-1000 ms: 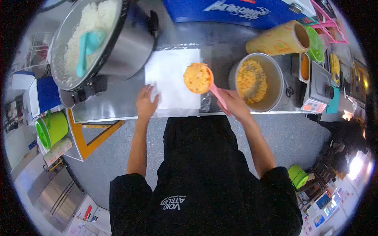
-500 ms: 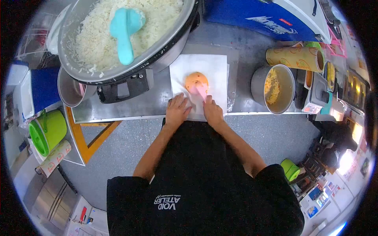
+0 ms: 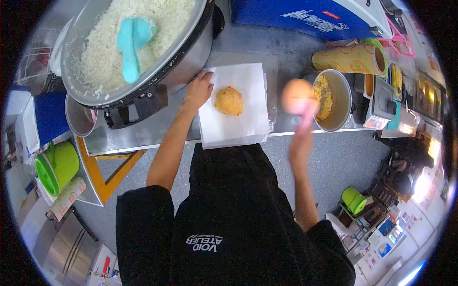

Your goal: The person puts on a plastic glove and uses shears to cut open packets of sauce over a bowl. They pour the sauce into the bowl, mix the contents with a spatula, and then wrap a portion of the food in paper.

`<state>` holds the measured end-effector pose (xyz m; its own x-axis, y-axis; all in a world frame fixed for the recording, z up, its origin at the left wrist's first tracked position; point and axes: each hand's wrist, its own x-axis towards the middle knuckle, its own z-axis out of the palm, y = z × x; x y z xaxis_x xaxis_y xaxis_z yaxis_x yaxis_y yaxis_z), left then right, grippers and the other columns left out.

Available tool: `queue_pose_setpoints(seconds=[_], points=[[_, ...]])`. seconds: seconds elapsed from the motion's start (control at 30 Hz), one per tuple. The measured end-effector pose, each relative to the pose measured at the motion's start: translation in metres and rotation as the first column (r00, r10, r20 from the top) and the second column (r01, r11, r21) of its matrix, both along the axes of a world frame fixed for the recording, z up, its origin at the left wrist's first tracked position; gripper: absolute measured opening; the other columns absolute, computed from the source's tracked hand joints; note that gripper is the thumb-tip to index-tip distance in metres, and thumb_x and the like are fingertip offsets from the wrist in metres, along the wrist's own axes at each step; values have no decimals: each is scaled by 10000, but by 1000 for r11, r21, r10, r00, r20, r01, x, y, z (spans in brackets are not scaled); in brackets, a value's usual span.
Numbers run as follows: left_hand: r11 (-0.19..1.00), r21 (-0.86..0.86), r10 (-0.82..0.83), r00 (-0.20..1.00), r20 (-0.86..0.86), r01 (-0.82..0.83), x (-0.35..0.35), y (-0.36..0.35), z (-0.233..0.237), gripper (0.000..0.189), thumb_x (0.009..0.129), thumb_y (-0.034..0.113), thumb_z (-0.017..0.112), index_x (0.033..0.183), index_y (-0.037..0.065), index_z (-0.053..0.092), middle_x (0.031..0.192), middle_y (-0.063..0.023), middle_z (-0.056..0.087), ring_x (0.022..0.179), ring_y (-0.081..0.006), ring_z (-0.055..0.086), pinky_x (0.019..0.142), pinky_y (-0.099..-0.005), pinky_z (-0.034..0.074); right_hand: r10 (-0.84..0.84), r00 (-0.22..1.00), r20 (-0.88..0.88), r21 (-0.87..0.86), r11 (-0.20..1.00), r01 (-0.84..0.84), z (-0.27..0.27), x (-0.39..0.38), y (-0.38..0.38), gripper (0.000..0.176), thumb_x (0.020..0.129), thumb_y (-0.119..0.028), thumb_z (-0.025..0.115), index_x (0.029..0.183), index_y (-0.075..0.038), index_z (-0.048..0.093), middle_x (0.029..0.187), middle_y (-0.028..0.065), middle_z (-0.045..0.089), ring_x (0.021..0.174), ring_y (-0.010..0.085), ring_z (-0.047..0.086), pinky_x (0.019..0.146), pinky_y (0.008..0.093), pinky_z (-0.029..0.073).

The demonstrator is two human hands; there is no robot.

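A rounded mound of yellowish-brown food (image 3: 229,100) rests on white paper (image 3: 245,121) on the steel counter. My left hand (image 3: 199,88) is at the paper's upper left edge, its fingers bent together over that edge. Off to the right, my right hand (image 3: 300,145) is closed round the handle of a pink-handled scoop (image 3: 299,97). The scoop's round orange head is raised, smeared by motion, beside a metal pot (image 3: 344,107) that has yellow crumbly food on one side.
At the upper left stands a large cooker (image 3: 191,62) of white rice with a turquoise rice paddle (image 3: 131,50) on top. A blue cooler box (image 3: 310,19) and a wrap roll (image 3: 350,58) are at the back right. Another metal pot (image 3: 78,117) sits left.
My right hand has lifted the scoop off the paper and moved right, uncovering the food mound. My left hand has shifted up and left along the paper.
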<state>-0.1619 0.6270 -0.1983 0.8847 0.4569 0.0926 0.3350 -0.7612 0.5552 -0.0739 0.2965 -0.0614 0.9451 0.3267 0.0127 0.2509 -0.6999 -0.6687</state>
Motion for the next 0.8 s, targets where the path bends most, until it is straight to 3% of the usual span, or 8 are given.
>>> queue_pose_setpoints(seconds=[0.1, 0.2, 0.3, 0.4, 0.47, 0.53, 0.6, 0.8], points=[[997, -79, 9, 1000, -13, -10, 0, -3, -6, 196, 837, 58, 607, 1024, 12, 642, 1009, -155, 624, 948, -342, 621, 811, -431, 521, -77, 990, 118, -383, 916, 117, 40, 51, -51, 305, 946, -170, 539, 1158, 48, 524, 1001, 242, 552, 925, 418, 540, 810, 473, 438], [991, -121, 58, 997, 42, -53, -5, -16, -4, 139, 830, 57, 620, 952, 3, 660, 959, -148, 620, 892, -335, 625, 781, -425, 519, 23, 985, 172, -300, 953, 30, 11, 85, -86, 303, 923, -159, 570, 1160, 30, 570, 1024, 235, 559, 953, 412, 546, 843, 472, 438], [983, -160, 115, 985, 132, -94, -8, -22, -9, 115, 826, 39, 619, 925, 2, 665, 930, -145, 619, 855, -330, 630, 755, -412, 520, 42, 969, 243, -530, 843, 97, 20, 82, -71, 296, 893, -151, 608, 1150, -3, 605, 997, 228, 585, 980, 401, 559, 867, 459, 441], [964, -225, 178, 975, 137, -144, -11, -25, -9, 112, 823, 14, 606, 915, 3, 670, 911, -142, 618, 831, -330, 632, 733, -403, 522, 70, 906, 418, -321, 944, 75, 27, 79, -23, 275, 862, -140, 639, 1111, -22, 632, 986, 211, 604, 985, 380, 563, 868, 451, 442], [963, -219, 194, 968, 157, -157, -10, -26, -11, 118, 819, -2, 600, 911, 2, 673, 902, -139, 618, 816, -331, 633, 718, -400, 523, 176, 945, 277, -38, 984, -172, -3, 77, 27, 242, 842, -132, 660, 1068, -44, 658, 948, 182, 607, 953, 361, 557, 842, 447, 443], [975, -166, 183, 957, 225, -147, -11, -28, -15, 127, 813, -15, 597, 911, 1, 676, 896, -136, 617, 802, -330, 634, 701, -398, 526, 457, 863, 214, -137, 889, -437, -26, 70, 91, 185, 823, -102, 659, 1005, -75, 682, 925, 166, 611, 923, 349, 568, 828, 441, 459], [974, -175, 186, 949, 254, -144, -10, -29, -14, 131, 807, -16, 604, 916, -2, 675, 894, -135, 613, 801, -330, 633, 690, -398, 527, 612, 791, -4, 88, 788, -609, -62, 65, 151, 248, 810, -105, 651, 1055, -112, 684, 955, 159, 592, 951, 349, 567, 854, 442, 464], [965, -196, 221, 939, 265, -172, -10, -35, -9, 131, 809, -27, 600, 922, -5, 662, 901, -134, 609, 817, -327, 635, 701, -398, 530, 793, 607, 59, -26, 609, -793, -119, 56, 243, 232, 783, -105, 672, 1012, -76, 693, 977, 146, 583, 995, 322, 553, 864, 413, 463]])
